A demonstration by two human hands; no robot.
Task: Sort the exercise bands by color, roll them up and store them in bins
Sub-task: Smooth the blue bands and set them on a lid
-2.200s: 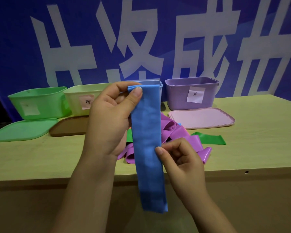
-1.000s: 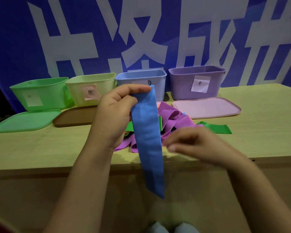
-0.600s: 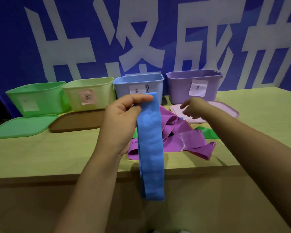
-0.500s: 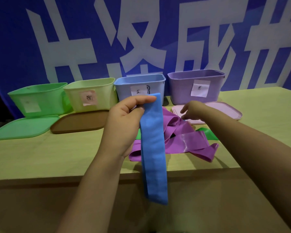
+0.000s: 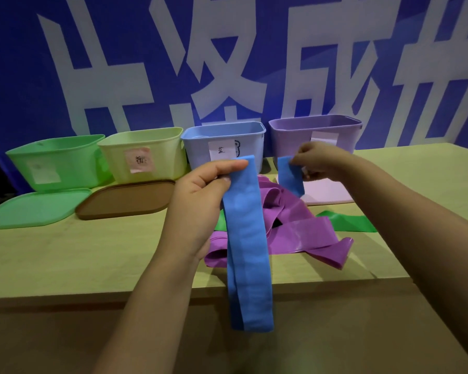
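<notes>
We pinch the top of a long flat blue rubber band in our left hand; it hangs past the table edge. Our right hand pinches a second blue rubber band lifted from the tangled purple bands between our hands, before the pale blue plastic bin.

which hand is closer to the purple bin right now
Right. The right hand, pinching a second blue band, is just in front of the purple bin. The left hand holds the long blue band nearer the person, toward the blue bin's side.
</notes>
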